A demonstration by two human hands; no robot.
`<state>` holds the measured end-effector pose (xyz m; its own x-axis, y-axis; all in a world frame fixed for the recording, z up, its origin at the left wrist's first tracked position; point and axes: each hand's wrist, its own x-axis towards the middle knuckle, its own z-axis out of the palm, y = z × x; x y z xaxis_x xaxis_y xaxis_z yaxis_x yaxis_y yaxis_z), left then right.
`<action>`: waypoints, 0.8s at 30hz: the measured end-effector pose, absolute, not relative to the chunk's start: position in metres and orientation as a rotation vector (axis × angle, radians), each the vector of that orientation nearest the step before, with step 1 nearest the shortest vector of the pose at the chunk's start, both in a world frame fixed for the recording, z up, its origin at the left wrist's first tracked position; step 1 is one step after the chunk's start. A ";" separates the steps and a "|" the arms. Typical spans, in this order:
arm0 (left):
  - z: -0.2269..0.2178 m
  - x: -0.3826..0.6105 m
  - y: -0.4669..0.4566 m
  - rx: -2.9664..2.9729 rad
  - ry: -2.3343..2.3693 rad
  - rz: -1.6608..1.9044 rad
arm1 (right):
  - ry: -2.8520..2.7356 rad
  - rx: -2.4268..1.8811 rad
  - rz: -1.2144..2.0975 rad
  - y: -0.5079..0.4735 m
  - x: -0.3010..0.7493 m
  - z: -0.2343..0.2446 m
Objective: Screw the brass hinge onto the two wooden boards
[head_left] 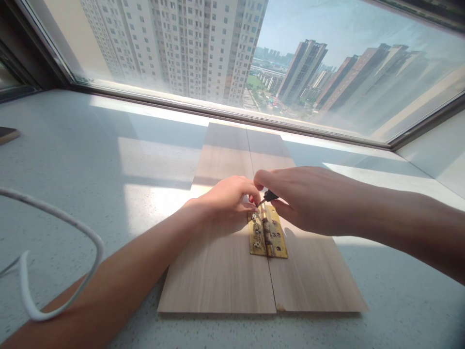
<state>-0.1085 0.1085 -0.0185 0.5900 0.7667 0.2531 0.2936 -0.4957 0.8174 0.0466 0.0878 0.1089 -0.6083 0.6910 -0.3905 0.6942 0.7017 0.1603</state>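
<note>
A brass butt hinge (268,237) lies flat across the seam between two pale wooden boards, the left board (218,271) and the right board (312,276). Screw heads show in its left leaf; dark holes show in the right leaf. My right hand (308,198) is closed around a screwdriver (269,196), its dark handle mostly hidden, its shaft slanting down toward the upper end of the left leaf. Close by the screwdriver tip, my left hand (232,196) has its thumb and fingers pinched together. What sits between those fingertips is too small to make out.
The boards rest on a white speckled sill (145,271) under a large window with a dark frame (218,115). A white cable (87,232) loops across my left forearm. At the far left edge lies a dark flat object (7,135).
</note>
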 end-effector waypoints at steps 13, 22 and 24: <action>-0.018 -0.107 0.109 2.203 0.910 0.713 | 2.495 1.066 0.107 0.084 0.047 0.110; -0.014 -0.106 0.111 2.283 0.885 0.657 | 2.604 1.098 0.162 0.086 0.056 0.110; -0.013 -0.105 0.109 2.324 0.950 0.623 | 2.755 1.123 0.195 0.084 0.067 0.113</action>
<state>-0.1047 0.1092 -0.0128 0.6434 0.7370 0.2067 0.4835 -0.6007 0.6367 0.0666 0.0844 0.1133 -0.7054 0.7019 -0.0985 0.6811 0.7097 0.1801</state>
